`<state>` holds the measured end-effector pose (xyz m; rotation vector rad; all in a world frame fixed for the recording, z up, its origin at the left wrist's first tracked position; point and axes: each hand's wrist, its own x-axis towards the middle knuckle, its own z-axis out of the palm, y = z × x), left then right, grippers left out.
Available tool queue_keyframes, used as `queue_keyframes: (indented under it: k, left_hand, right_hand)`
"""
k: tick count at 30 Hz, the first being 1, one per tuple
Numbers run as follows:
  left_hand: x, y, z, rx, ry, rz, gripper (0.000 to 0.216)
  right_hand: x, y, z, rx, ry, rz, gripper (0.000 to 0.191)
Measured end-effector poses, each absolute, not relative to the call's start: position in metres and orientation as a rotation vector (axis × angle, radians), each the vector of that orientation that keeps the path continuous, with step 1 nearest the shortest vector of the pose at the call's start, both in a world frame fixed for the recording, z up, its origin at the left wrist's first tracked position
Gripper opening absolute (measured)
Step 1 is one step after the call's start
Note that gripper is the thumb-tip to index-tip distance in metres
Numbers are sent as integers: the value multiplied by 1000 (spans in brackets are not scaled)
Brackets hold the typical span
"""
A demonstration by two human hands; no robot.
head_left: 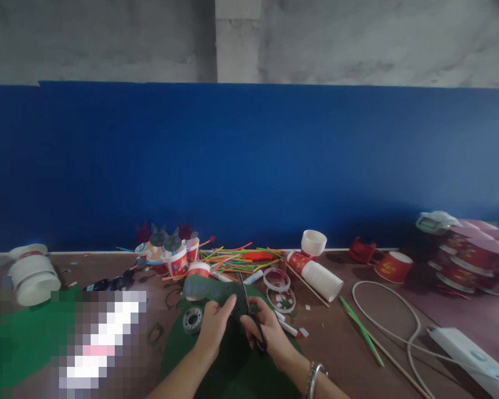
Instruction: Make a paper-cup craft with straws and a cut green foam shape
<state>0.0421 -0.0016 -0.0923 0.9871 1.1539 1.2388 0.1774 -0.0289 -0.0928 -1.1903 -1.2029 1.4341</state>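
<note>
My left hand (214, 327) grips a piece of dark green felt (210, 289) that curves up off the table. My right hand (265, 328) is closed on black-handled scissors (253, 321), blades pointing away from me into the felt. Both hands hover over a larger green felt sheet (178, 354) lying on the brown table (341, 343). A silver bracelet (315, 377) sits on my right wrist.
Coloured sticks (237, 257) and decorated paper cups (174, 256) crowd the back. A stack of white cups (318, 275) lies on its side, red cups (393, 266) to the right. A tape roll (192, 320), plastic rings (279, 288), white cable (399, 327) and power strip (474, 357) surround my hands.
</note>
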Motion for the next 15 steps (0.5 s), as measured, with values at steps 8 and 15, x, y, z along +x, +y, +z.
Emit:
queue_keyframes:
  k: [8, 15]
  left_hand:
    - [41, -1, -88, 975, 1091, 1255, 33]
    - [41, 0, -86, 937, 1032, 1269, 31]
  right_hand:
    - [177, -29, -91, -1208, -1201, 1396, 56]
    - [179, -26, -95, -1206, -1242, 1390, 57]
